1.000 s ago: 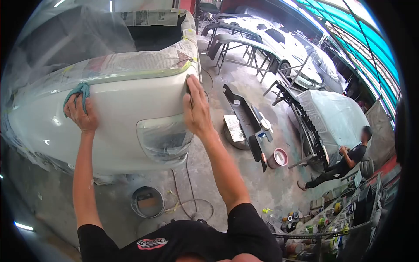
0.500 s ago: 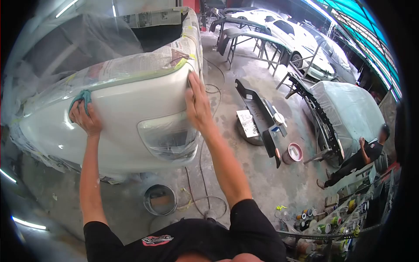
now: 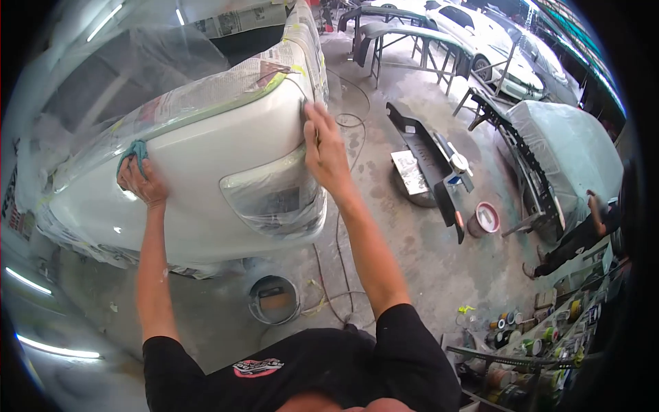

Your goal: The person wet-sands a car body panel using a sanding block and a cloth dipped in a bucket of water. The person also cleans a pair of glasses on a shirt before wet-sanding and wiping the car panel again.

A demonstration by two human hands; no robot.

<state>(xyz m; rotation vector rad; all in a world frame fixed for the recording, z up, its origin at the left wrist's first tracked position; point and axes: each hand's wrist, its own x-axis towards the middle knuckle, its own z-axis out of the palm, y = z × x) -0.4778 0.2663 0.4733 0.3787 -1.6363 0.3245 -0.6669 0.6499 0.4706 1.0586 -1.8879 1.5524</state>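
A white car body panel (image 3: 199, 165) fills the left side of the view, its upper edge lined with taped newspaper (image 3: 206, 86). My left hand (image 3: 143, 184) is closed on a teal cloth (image 3: 137, 150) and rests against the panel. At the panel's right-hand corner, my right hand (image 3: 324, 147) lies along the curved side, slightly blurred. A thin dark edge shows beside its fingertips, but what lies under them is hidden. Below that hand, a lamp (image 3: 271, 196) is covered with clear film and paper.
Below the panel stands a bucket (image 3: 274, 300), with hoses (image 3: 336, 268) along the floor. To the right are a dark bumper (image 3: 429, 165), a pink bucket (image 3: 486, 218) and a film-covered car part (image 3: 570, 151). A person (image 3: 583, 230) stands at far right, above several paint cans (image 3: 549, 336).
My right hand has slid down the corner towards the lamp. The left hand stays at about the same spot with the cloth. The whole view has shifted slightly.
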